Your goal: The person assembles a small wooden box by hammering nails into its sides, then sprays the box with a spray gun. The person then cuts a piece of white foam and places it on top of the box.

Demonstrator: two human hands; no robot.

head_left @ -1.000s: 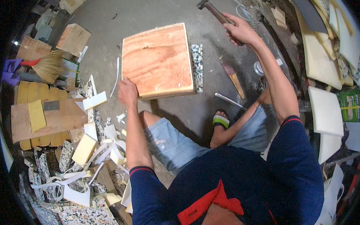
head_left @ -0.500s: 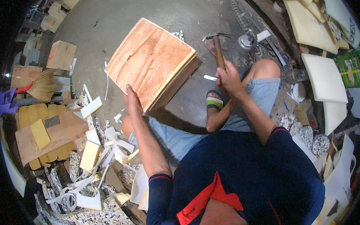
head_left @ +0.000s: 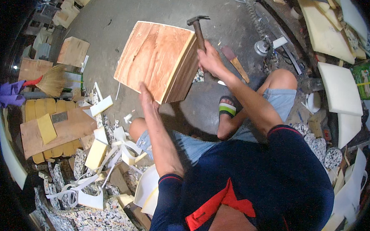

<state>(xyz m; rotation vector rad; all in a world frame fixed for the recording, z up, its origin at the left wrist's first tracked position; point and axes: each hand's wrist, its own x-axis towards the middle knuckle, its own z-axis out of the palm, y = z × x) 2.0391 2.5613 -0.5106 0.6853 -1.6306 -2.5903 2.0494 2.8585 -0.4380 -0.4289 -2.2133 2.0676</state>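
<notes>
A wooden box [head_left: 152, 58] with reddish grain and a thin yellowish strip along its edge is held up, tilted, in front of my legs. My left hand [head_left: 149, 99] grips its near edge, thumb on the top face and the other fingers mostly hidden. Beside the box's right side, my right hand [head_left: 212, 61] is closed around the handle of a claw hammer [head_left: 199, 33], whose dark head points away from me. Whether that hand also touches the box I cannot tell. A flat blade tool with a wooden handle [head_left: 238, 70] lies on the floor to the right.
Foam offcuts and white strips [head_left: 92, 194] heap at the left. Beyond them are a broom [head_left: 52, 81], a wooden board [head_left: 64, 129] and another wooden block [head_left: 73, 51]. Pale foam sheets [head_left: 341, 87] stack at the right, near a coiled hose [head_left: 258, 21]. My sandalled foot [head_left: 226, 111] rests below.
The hammer in my right hand has moved left and away from me, to beside the box. The box has turned and its tilt has changed. The blade tool now shows fully.
</notes>
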